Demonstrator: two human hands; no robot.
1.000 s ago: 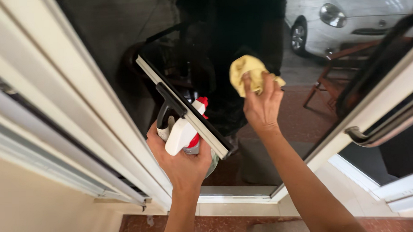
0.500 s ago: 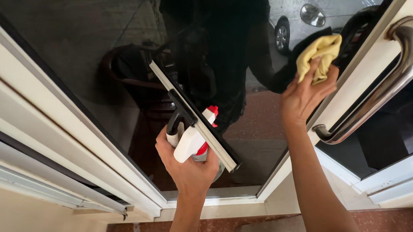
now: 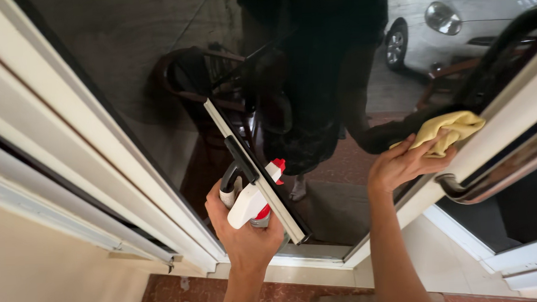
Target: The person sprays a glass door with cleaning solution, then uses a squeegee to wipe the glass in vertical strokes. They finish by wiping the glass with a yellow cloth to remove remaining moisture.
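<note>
My left hand [image 3: 243, 232] grips both a white spray bottle with a red nozzle [image 3: 253, 200] and a squeegee [image 3: 251, 169], whose long blade slants up across the dark glass door pane [image 3: 158, 47]. My right hand [image 3: 400, 164] presses a yellow cloth [image 3: 452, 128] against the right edge of the pane, where the glass meets the white door frame [image 3: 505, 116]. The cloth sits just above a curved metal door handle [image 3: 489, 176].
White frame rails [image 3: 85, 175] run down the left side. The glass reflects a white car [image 3: 472, 19], a chair and a dark figure. A reddish tiled floor [image 3: 184, 297] lies below the threshold.
My right hand has slid the yellow cloth down along the right edge of the pane. My left hand has kept its hold on the bottle and squeegee, nearly still.
</note>
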